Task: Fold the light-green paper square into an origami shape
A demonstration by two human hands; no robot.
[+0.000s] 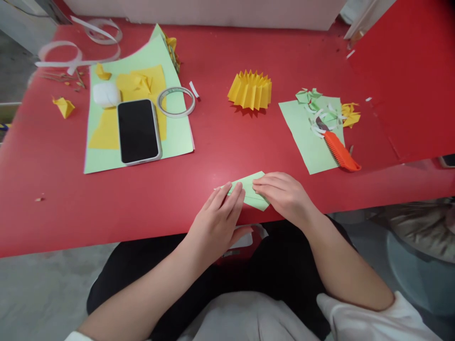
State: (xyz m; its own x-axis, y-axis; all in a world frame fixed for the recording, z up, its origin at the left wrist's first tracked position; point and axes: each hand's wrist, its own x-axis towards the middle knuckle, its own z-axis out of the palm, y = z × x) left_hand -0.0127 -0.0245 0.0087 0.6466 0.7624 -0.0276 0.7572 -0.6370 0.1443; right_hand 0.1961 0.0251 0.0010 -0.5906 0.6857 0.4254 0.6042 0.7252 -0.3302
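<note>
A folded piece of light green paper [251, 195] lies flat near the front edge of the red table [149, 203]. My left hand [218, 218] rests on its left end, fingers stretched out and pressing down, thumb off the table's edge. On the right end, the fingertips of my right hand [282, 194] press the paper from above, fingers extended close together. Creases run along the paper between the two hands. Part of its left side is hidden under my left fingers. Beyond it stands a pleated yellow paper piece [250, 91].
At left, green sheets [177, 137] carry a phone [139, 131], a white case [106, 94] and a tape roll [160, 105]. White strips [60, 63] curl behind. At right, an orange-handled cutter [341, 151] lies on green paper [302, 137] with scraps. A red board [419, 90] covers the far right.
</note>
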